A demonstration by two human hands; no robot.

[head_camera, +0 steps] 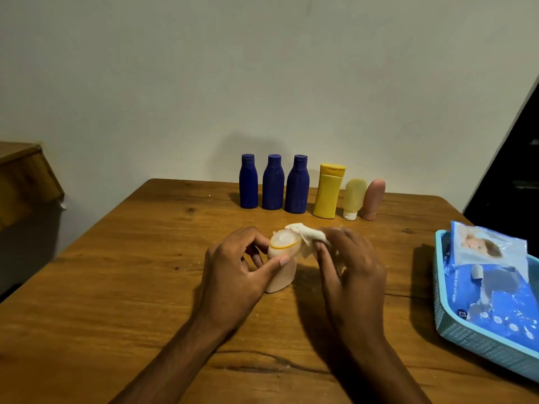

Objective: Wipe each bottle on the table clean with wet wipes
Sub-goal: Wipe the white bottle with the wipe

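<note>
We're mid-wipe on the small pale pink plastic bottle [280, 271], standing near-centre on the wooden desk [122, 287] w/ its clear cap end tilted toward us. Left hand [233, 275] grips it, thumb across the front, fingers curled behind. Right hand [350, 269] pinches a crumpled white wet wipe [303, 236], pressed on the cap's right edge. Next, probably: rub round cap & body, turning the bottle. Six more bottles wait in a row at the far edge.

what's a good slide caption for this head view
Left hand steadies a pale pink bottle while the right hand rubs its cap with a wet wipe.
</note>
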